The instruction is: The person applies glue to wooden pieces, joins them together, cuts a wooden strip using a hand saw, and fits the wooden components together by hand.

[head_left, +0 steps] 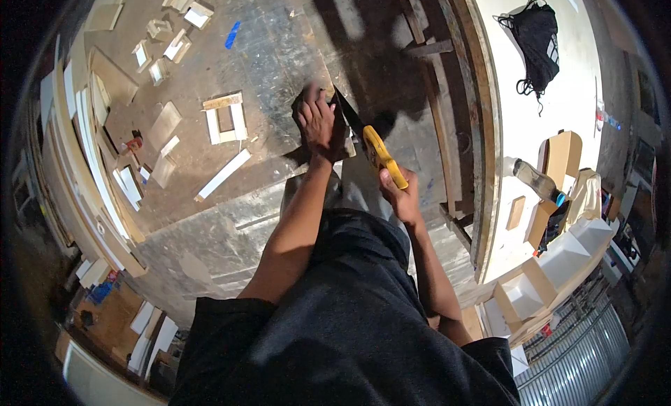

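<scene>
My right hand (402, 193) is wrapped round the yellow handle of a handsaw (381, 156). The saw's dark blade (347, 111) points up and to the left, past the right side of my left hand. My left hand (319, 123) lies with its fingers spread on a dark piece at the edge of the worktable (272, 77). What that piece is, I cannot make out in the shadow. Left of my left hand, a small wooden frame (243, 119) and a white strip (224, 175) lie on the table.
Small wooden blocks (159, 30) and long boards (87, 119) lie at the left. A blue tape piece (233, 35) is on the table. At the right, a white table (517, 140) holds a black bag (537, 46), a bottle (537, 179) and cardboard. Wooden beams (482, 119) run along its edge.
</scene>
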A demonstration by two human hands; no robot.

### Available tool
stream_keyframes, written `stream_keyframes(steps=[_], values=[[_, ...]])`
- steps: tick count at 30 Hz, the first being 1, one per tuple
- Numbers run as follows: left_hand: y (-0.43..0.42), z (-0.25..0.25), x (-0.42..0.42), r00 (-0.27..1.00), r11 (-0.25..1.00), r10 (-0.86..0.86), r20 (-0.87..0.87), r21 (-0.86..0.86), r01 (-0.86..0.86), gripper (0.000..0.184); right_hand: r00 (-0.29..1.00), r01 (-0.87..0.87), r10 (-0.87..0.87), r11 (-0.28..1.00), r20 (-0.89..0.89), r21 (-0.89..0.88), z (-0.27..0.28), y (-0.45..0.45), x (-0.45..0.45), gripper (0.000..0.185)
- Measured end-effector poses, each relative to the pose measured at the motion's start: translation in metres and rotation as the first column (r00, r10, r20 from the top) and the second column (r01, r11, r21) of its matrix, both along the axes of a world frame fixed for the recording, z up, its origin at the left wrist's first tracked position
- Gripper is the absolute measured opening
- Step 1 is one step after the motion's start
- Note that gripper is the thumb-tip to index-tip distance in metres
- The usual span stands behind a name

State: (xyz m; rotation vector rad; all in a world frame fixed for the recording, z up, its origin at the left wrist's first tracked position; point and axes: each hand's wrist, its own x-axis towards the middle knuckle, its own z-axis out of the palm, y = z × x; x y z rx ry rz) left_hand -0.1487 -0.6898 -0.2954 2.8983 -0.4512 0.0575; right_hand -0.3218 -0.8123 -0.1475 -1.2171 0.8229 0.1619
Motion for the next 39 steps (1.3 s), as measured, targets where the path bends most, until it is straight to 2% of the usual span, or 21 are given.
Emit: stream_keyframes(steps=[3,5,8,10,12,13,14,16,20,21,24,28,30,32,33,34,36,39], values=[[0.0,0.004,-0.002,1.0,1.0,-0.001,0.007,0.01,0.001,0.049,0.998,-0.045,0.045,0.999,-0.035,0.022,0.006,-0.005,0.008,0.043],[0.0,0.003,-0.002,1.0,0.995,-0.003,-0.021,-0.096,0.001,0.049,0.984,-0.14,0.131,0.987,-0.119,-0.074,0.009,-0.005,0.02,0.046],[-0.001,0.015,0.0,0.996,0.982,-0.017,-0.083,-0.186,0.001,0.05,0.968,-0.223,0.197,0.959,-0.156,-0.173,-0.04,0.012,0.03,0.047],[-0.007,0.015,0.006,0.994,0.987,0.002,-0.111,-0.162,-0.02,0.051,0.977,-0.192,0.177,0.972,-0.116,-0.133,-0.047,0.002,0.036,0.046],[-0.004,0.016,0.002,0.973,0.998,0.016,-0.229,-0.06,-0.031,0.051,0.982,-0.091,0.084,0.995,-0.171,-0.033,-0.04,-0.006,0.022,0.045],[-0.001,0.009,0.001,0.991,0.995,0.003,-0.134,-0.099,-0.017,0.049,0.992,-0.053,0.046,0.997,-0.118,-0.053,-0.027,-0.008,0.022,0.043],[0.0,0.004,0.001,0.991,0.995,0.001,-0.133,-0.103,-0.015,0.049,0.992,-0.051,0.044,0.997,-0.118,-0.057,-0.021,-0.012,0.021,0.043],[-0.001,0.0,0.001,0.985,0.993,0.028,-0.172,-0.109,-0.047,0.047,0.991,0.124,-0.121,0.991,-0.049,0.05,-0.013,-0.021,0.016,0.041],[-0.003,0.009,0.0,0.987,0.993,0.043,-0.153,-0.101,-0.059,0.048,0.982,0.191,-0.19,0.973,-0.024,0.131,0.004,-0.014,0.02,0.035],[-0.003,0.009,0.001,0.993,0.993,0.035,-0.11,-0.106,-0.047,0.049,0.977,0.212,-0.209,0.957,-0.036,0.201,0.005,-0.009,0.022,0.034],[-0.002,0.01,0.001,0.998,0.996,0.015,-0.062,-0.086,-0.02,0.048,0.976,0.21,-0.195,0.96,-0.093,0.184,0.003,-0.005,0.034,0.035],[-0.003,0.006,-0.003,0.998,0.995,0.017,-0.061,-0.097,-0.023,0.049,0.996,0.062,-0.052,0.988,-0.074,0.143,-0.004,-0.019,0.047,0.041],[-0.003,0.007,-0.001,0.999,0.993,-0.004,-0.035,-0.115,0.0,0.048,0.99,0.048,-0.035,0.995,-0.14,0.093,-0.005,-0.017,0.053,0.042],[-0.006,0.022,-0.002,0.998,0.973,-0.001,-0.061,-0.23,-0.013,0.043,0.996,0.039,-0.023,0.983,-0.088,0.181,-0.005,-0.021,0.063,0.045],[-0.009,0.025,-0.002,1.0,0.969,-0.007,-0.005,-0.249,0.005,0.039,0.997,-0.02,0.029,0.993,-0.069,0.117,-0.004,-0.024,0.066,0.044],[-0.013,0.029,-0.002,1.0,0.965,-0.021,-0.002,-0.262,0.02,0.039,0.998,-0.007,0.014,0.995,-0.067,0.104,-0.019,-0.019,0.068,0.044],[-0.014,0.037,-0.005,0.995,0.972,0.019,-0.094,-0.233,-0.04,0.038,0.981,-0.187,0.177,0.974,-0.08,-0.132,-0.058,0.0,0.062,0.043],[-0.009,0.016,-0.002,1.0,0.979,0.005,-0.027,-0.204,-0.01,0.038,0.99,-0.142,0.139,0.975,-0.025,-0.17,-0.047,0.003,0.056,0.043]])
